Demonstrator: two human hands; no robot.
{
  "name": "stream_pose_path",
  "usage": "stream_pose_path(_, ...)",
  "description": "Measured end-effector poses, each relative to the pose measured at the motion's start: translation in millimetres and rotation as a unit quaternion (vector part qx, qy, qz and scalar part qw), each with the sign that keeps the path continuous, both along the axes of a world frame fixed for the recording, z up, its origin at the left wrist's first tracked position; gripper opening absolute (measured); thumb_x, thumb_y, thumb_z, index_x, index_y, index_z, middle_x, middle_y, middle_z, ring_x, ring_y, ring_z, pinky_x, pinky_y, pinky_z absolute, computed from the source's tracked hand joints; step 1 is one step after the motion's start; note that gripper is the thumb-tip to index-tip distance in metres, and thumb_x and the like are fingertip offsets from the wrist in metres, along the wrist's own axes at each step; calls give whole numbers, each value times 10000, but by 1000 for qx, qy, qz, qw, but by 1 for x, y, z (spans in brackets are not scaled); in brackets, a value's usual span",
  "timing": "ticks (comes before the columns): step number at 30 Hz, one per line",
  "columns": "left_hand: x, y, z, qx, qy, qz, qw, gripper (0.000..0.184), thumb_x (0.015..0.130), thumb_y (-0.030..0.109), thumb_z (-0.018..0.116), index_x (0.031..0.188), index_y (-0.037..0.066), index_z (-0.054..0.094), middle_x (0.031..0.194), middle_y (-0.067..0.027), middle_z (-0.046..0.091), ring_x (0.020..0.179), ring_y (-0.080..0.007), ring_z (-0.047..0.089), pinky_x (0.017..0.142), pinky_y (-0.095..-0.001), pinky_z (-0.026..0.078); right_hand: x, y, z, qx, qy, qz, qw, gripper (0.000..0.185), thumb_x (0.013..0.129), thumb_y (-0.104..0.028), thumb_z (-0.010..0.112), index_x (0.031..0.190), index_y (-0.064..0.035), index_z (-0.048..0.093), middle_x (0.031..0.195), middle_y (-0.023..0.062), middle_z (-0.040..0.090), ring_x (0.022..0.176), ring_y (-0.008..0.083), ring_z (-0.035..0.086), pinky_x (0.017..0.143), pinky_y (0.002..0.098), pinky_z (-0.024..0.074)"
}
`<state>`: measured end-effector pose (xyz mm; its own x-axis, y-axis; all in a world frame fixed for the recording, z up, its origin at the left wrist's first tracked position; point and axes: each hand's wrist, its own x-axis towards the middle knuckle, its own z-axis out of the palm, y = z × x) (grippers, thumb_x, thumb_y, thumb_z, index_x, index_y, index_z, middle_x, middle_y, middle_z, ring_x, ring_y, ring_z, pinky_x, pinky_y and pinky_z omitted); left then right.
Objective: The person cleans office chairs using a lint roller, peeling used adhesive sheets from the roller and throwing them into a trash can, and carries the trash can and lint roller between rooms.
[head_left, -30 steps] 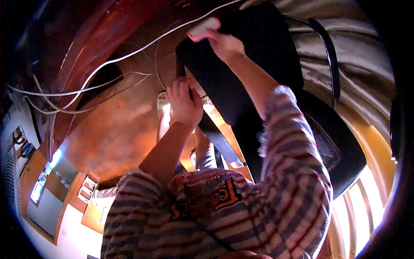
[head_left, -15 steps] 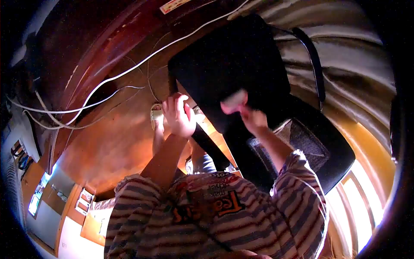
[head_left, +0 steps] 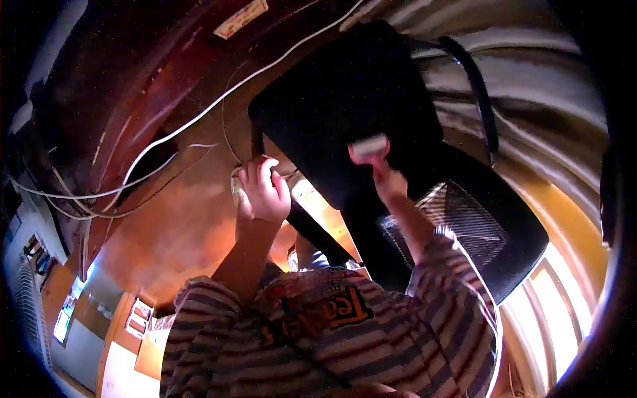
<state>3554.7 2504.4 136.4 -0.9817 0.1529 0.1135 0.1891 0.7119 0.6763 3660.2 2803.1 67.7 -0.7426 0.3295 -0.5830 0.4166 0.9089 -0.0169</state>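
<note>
My right hand is closed around the pink handle of a lint roller. The roller's pale head lies over the black seat of an office chair; whether it touches the fabric is hard to see in the dark. My right forearm crosses above the chair's black backrest, which has a mesh panel. My left hand, open with slightly bent fingers, is beside the chair's near black armrest and holds nothing visible.
The far armrest stands by a draped curtain. A white cable runs across the upper left, in front of dark reddish furniture. Brown floor shows at the left, with my feet partly hidden below my left hand.
The lint roller has shifted slightly right in view and is sharper now. My left hand sits a little lower and further left. The whole view has tilted slightly.
</note>
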Motion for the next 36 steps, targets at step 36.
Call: stream_pose_path(36, 3, -7, -6, -15, -54, -48, 997, 243, 693, -5, 479, 917, 63, 542, 930, -112, 566, 965, -354, 458, 871, -461, 328, -65, 18, -30, -28, 135, -204, 969, 384, 931, -387, 395, 1314, -362, 394, 900, 190, 645, 795, 400, 620, 735, 500, 490)
